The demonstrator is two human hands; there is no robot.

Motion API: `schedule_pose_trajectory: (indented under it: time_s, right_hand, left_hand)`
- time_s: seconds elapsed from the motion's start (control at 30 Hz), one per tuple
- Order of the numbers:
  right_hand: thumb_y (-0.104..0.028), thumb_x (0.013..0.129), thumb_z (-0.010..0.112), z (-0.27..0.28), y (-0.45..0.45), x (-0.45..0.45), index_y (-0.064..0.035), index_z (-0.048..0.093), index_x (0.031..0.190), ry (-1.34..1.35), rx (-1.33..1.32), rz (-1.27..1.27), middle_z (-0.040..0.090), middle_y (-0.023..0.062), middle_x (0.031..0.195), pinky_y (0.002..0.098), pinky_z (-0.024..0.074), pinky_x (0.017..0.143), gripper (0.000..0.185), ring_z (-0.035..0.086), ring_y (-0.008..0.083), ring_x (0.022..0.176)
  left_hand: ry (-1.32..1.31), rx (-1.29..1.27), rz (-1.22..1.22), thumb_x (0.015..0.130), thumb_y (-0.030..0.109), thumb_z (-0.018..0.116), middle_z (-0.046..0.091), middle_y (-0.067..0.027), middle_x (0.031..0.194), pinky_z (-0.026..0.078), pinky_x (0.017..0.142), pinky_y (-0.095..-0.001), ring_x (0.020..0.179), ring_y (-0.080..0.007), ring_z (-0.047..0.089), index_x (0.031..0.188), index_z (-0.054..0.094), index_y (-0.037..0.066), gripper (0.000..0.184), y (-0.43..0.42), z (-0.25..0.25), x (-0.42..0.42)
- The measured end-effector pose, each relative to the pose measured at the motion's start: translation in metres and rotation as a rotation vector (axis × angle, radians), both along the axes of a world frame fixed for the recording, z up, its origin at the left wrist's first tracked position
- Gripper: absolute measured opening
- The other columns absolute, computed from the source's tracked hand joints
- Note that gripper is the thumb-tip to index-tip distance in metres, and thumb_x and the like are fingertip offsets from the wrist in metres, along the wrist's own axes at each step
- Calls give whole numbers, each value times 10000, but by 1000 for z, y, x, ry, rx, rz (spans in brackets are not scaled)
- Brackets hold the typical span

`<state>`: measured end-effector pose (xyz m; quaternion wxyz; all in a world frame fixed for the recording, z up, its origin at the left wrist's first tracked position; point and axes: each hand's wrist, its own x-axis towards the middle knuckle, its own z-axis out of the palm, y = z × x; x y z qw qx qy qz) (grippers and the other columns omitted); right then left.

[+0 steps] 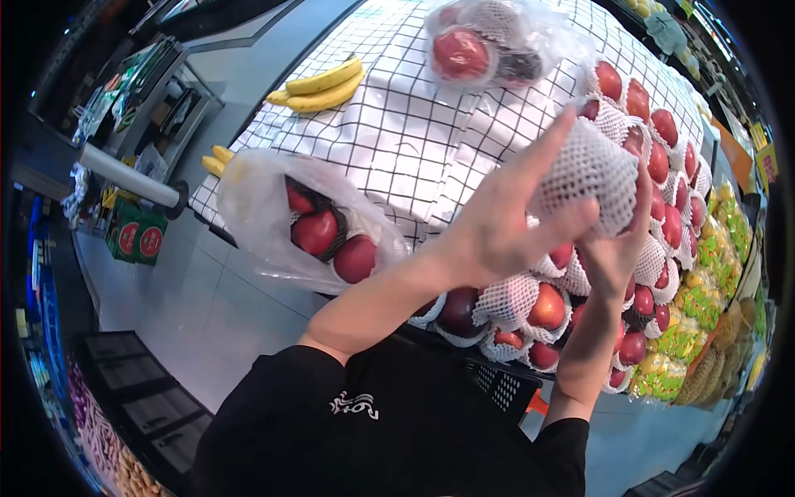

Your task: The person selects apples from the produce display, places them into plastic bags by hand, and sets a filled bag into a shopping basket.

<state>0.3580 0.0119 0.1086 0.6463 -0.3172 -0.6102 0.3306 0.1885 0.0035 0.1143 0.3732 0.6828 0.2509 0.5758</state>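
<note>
Between my two hands is a fruit wrapped in a white foam net (592,176), held up over the fruit display; the net hides the fruit itself. My left hand (505,217) grips it from the left, thumb and fingers on either side of the net. From below and the right, my right hand (617,253) is wrapped round it. Beneath both hands are rows of red fruit (546,306), many in white foam nets. A clear plastic bag (265,217) with several red fruits lies near my left forearm.
A second bag of fruit (460,55) lies at the table's far side. Bananas (325,88) rest on the checked cloth (397,157). Yellow-green packets (700,290) line the right side. A grey post (132,176) stands at left, above the grey floor (215,331).
</note>
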Motion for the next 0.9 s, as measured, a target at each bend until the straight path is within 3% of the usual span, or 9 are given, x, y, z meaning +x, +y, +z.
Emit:
schedule_pose_trajectory:
  time_s: [0.03, 0.1, 0.17, 0.27, 0.33, 0.47, 0.63, 0.8, 0.9]
  right_hand:
    - [-52, 589, 834, -1, -12, -3, 31, 340, 1382, 4, -119, 20, 508, 156, 1287, 377, 474, 966, 939, 552, 247, 1141]
    - [-82, 613, 797, -17, -28, 6, 45, 343, 1374, 55, -355, 78, 536, 164, 1248, 372, 483, 954, 896, 575, 240, 1113]
    - [-109, 614, 776, -25, -51, -10, 83, 347, 1357, 192, -448, 155, 563, 166, 1206, 349, 475, 951, 880, 582, 229, 1097]
    - [-140, 607, 785, -32, -73, -41, 99, 344, 1355, 254, -559, 339, 565, 167, 1212, 344, 454, 971, 900, 581, 232, 1099]
    - [-138, 589, 809, -36, -85, -74, 93, 355, 1359, 270, -631, 491, 567, 157, 1231, 350, 418, 1007, 923, 574, 232, 1115]
    - [-52, 641, 798, -43, -77, -141, 41, 409, 1349, 210, -873, 709, 577, 116, 1229, 341, 425, 999, 813, 571, 189, 1120]
    - [-102, 744, 776, -74, -55, -210, 28, 403, 1353, 161, -1083, 687, 599, 91, 1166, 325, 461, 948, 726, 584, 168, 1063]
    - [-184, 691, 814, -99, -41, -221, 50, 383, 1363, -353, -803, 601, 595, 120, 1164, 311, 464, 920, 832, 578, 186, 1077]
    - [-259, 623, 809, -96, -41, -221, 25, 383, 1370, -744, -471, 363, 585, 218, 1162, 375, 459, 931, 906, 585, 307, 1082]
  left_hand:
    - [144, 115, 84, 890, 337, 642, 409, -298, 1388, 308, 1096, -395, 1313, -404, 401, 1448, 237, -64, 797, -23, 1, -16]
    - [154, 214, 32, 841, 210, 692, 449, -254, 1386, 390, 1031, -390, 1255, -328, 494, 1415, 322, -69, 737, -60, -11, -51]
    - [205, 157, 34, 798, 83, 710, 697, -163, 956, 548, 747, -331, 820, -271, 701, 1251, 519, -96, 523, -97, -22, -92]
    - [224, -157, 181, 802, -9, 647, 657, -72, 637, 517, 586, -266, 558, -156, 646, 1169, 599, -73, 375, -143, -59, -145]
    - [412, -469, 320, 818, 10, 658, 641, -77, 616, 509, 575, -267, 538, -146, 635, 1263, 551, -35, 460, -168, -77, -169]
    - [608, -551, 457, 843, 216, 704, 645, -102, 624, 498, 513, -349, 549, -261, 650, 1334, 493, 36, 565, -175, -106, -196]
    - [774, -238, 446, 802, 160, 701, 646, -103, 701, 505, 556, -398, 619, -299, 642, 947, 626, 45, 199, -163, -116, -222]
    - [529, 168, 236, 776, 128, 725, 638, -43, 756, 515, 568, -330, 666, -211, 645, 782, 636, 65, 109, -160, -109, -216]
    - [559, 248, 69, 750, 140, 744, 623, -31, 752, 523, 588, -323, 680, -193, 634, 782, 639, 65, 133, -158, -107, -212]
